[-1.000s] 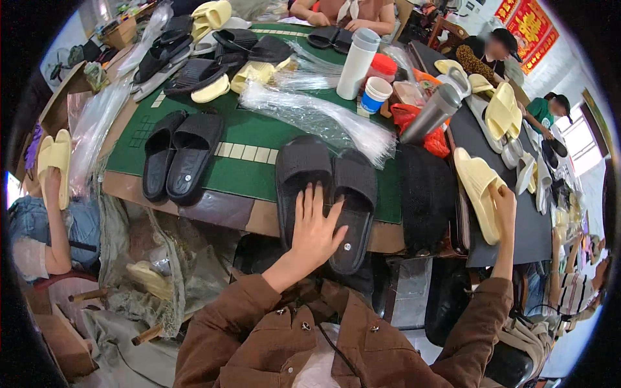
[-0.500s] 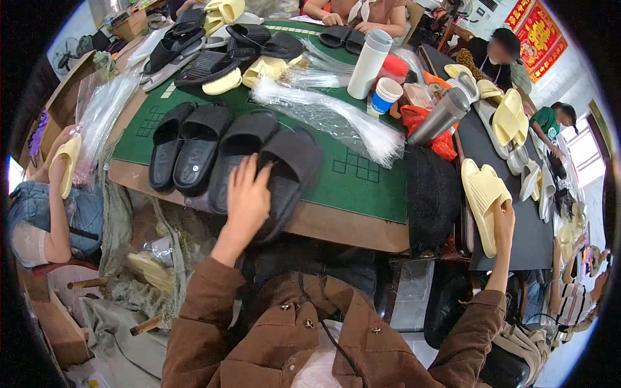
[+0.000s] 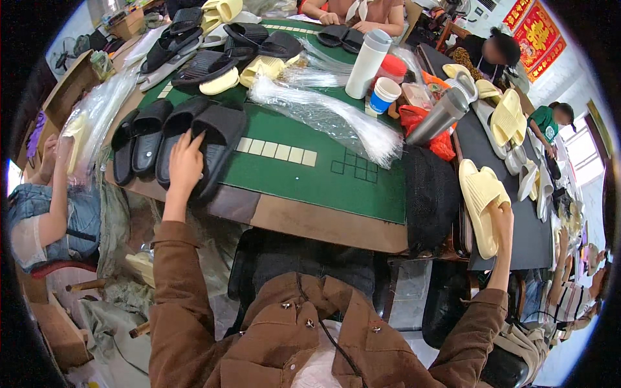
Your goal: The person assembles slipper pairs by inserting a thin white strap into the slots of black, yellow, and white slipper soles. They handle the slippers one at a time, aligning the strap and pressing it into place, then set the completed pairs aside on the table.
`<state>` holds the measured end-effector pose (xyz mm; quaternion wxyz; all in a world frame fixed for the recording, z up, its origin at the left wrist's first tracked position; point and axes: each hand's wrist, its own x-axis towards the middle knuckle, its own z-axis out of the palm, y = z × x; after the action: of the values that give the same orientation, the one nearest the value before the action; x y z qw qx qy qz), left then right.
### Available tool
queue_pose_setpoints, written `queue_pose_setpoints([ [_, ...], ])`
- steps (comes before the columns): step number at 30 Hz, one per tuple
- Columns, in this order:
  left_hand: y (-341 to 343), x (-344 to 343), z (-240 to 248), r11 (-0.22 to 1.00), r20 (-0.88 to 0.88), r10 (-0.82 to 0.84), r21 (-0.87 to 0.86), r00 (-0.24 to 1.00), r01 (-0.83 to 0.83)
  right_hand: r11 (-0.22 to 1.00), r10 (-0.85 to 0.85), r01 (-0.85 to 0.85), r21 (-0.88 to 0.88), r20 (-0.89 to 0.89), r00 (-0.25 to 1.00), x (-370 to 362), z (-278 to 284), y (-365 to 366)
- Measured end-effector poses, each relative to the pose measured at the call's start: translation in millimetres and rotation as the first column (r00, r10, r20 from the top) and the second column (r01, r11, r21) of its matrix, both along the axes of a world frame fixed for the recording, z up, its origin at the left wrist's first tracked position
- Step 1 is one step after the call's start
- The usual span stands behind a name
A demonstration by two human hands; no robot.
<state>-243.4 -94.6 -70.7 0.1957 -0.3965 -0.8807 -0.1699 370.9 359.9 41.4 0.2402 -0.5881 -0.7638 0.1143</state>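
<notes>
At the left front of the table, my left hand (image 3: 185,167) grips a pair of black slide sandals (image 3: 223,132) at their inner edges, its fingertips reaching toward the straps. Right beside them on the left lies another pair of black slides (image 3: 147,142), toes away from me. Over by the dark table on the right, my right hand (image 3: 502,223) has its fingers in the foot openings of a pair of pale yellow slides (image 3: 480,200) with ribbed straps, closed round them. The yellow slides overlap, and part of my fingers is hidden inside.
The green table mat (image 3: 284,178) has pale tiles (image 3: 278,150) and a clear plastic bag bundle (image 3: 323,113) on it. Beyond stand a white bottle (image 3: 369,64), a paper cup (image 3: 385,95) and a steel tumbler (image 3: 440,116). More slides pile up at the far left; co-workers sit around.
My left hand has slid both black pairs leftward across the mat, uncovering a row of pale tiles. My right hand stays with the yellow slides, nearly still.
</notes>
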Motion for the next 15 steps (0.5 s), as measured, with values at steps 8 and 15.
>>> queue_pose_setpoints([
  [8,1.9,20.3,12.6,0.986,-0.077,0.06,0.163,0.995,-0.047,0.992,0.12,-0.12,-0.041,-0.02,0.993,-40.3,8.9,-58.1],
  [15,36.9,104.4,47.6,0.849,0.096,-0.312,0.474,0.945,0.232,0.92,0.39,-0.375,0.11,-0.204,0.898,-144.2,14.8,-164.5],
])
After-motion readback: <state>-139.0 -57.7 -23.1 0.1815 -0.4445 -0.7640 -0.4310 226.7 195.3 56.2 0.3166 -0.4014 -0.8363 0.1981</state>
